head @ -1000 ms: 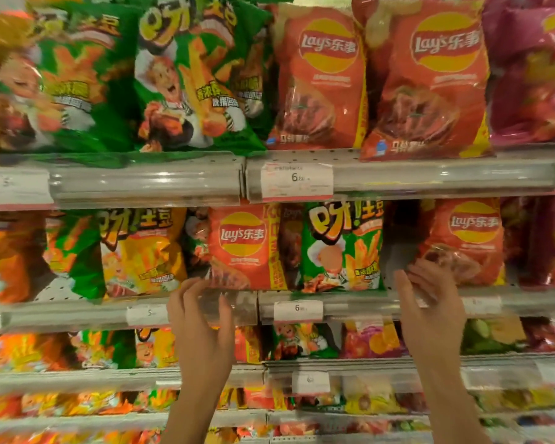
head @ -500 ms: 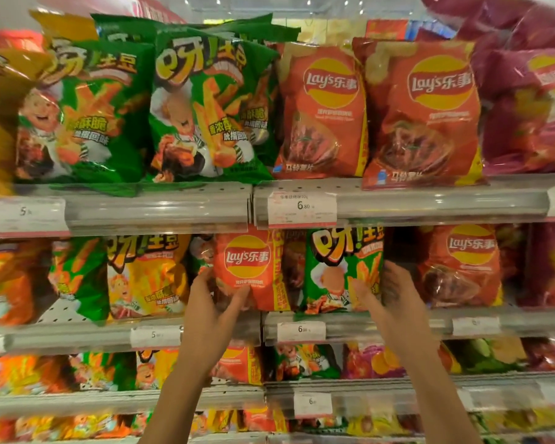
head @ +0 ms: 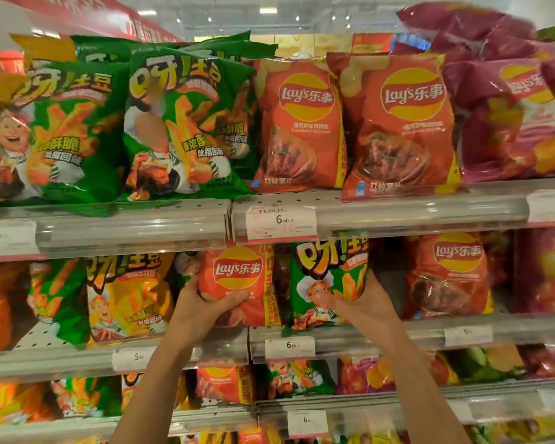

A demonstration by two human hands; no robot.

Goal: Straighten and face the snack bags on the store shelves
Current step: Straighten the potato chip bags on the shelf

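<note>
On the second shelf, my left hand (head: 202, 310) grips a small orange Lay's bag (head: 237, 277), thumb across its front and fingers round its left edge. Right beside it stands a green fries bag (head: 329, 277) with a cartoon chef; my right hand (head: 362, 302) holds it, thumb on the front and fingers round its right edge. Both bags stand upright, facing out. Another orange Lay's bag (head: 449, 277) sits further right on the same shelf.
The top shelf (head: 398, 213) carries green fries bags (head: 186, 123), two large orange Lay's bags (head: 394, 123) and purple bags (head: 507, 116). A yellow fries bag (head: 129, 299) leans left of my hands. Price-tag rails (head: 289, 347) front every shelf. Lower shelves hold more bags.
Both hands rose from the shelf rail to the second-shelf bags; my left hand took hold of the orange Lay's bag, my right hand the green fries bag. The camera tilted upward.
</note>
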